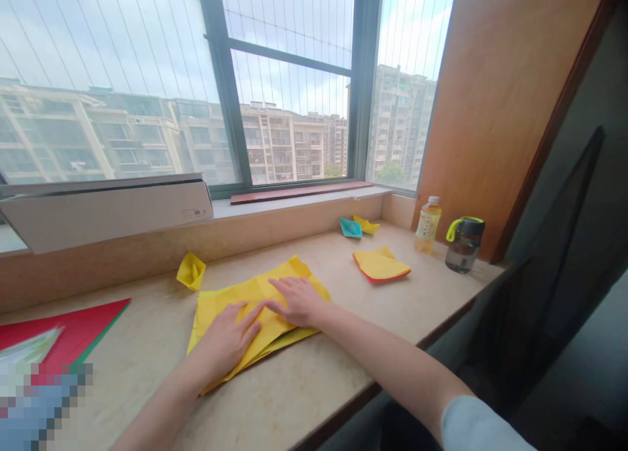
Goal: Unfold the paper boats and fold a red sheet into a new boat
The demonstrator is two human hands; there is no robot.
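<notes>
Under both palms lies a broad stack of creased yellow paper sheets, flat on the beige stone-patterned table. The left hand presses its near-left part and the right hand its right part, fingers loosely spread and unclenched; the hands sit close together, the left index fingertip meeting or almost meeting the right thumb.

Just beyond the stack's far-left corner, a folded yellow paper boat stands near the raised back ledge. Well left of the left hand, a red and green sheet points its corner toward the stack, with a band of table between; the area below it is pixelated.

To the right of the right hand, across a gap of tabletop, rests a small square pile of yellow and red paper. Farther out, by the ledge, a teal paper boat sits against a second yellow one. Near the table's right end stand a clear bottle of yellowish drink and a dark transparent tumbler with a lime strap. The front edge slants beneath the right forearm, with tabletop between it and the stack.
</notes>
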